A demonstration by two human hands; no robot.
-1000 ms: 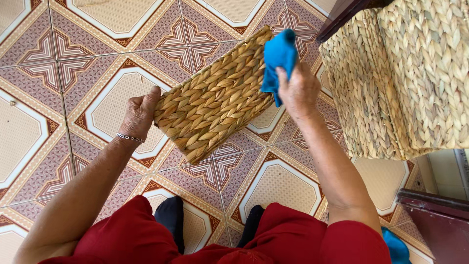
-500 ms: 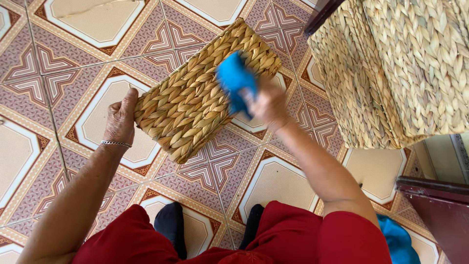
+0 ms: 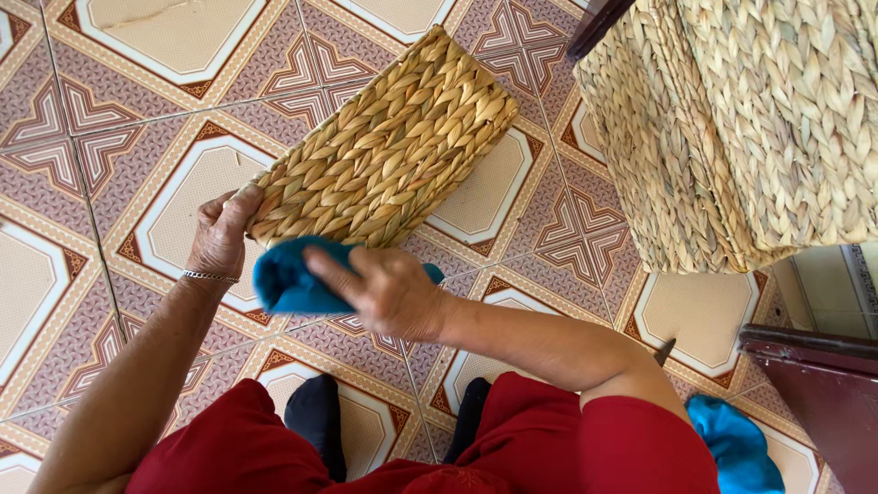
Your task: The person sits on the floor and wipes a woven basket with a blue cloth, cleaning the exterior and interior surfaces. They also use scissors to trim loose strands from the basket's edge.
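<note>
A woven straw basket (image 3: 389, 151) is held up over the tiled floor, its flat side toward me. My left hand (image 3: 222, 233), with a thin bracelet at the wrist, grips the basket's near-left corner. My right hand (image 3: 384, 291) is shut on a blue cloth (image 3: 293, 279) and presses it against the basket's near edge, close to my left hand. Part of the cloth is hidden under my fingers.
A larger woven straw basket (image 3: 741, 128) stands at the right on dark wooden furniture (image 3: 814, 366). Another blue cloth (image 3: 736, 448) lies at the lower right. Patterned floor tiles (image 3: 137, 82) lie below; my dark-socked feet (image 3: 315, 416) and red clothing are at the bottom.
My right hand has swept the blue cloth from the basket's far end along its surface to the near edge. My left hand kept its grip on the corner.
</note>
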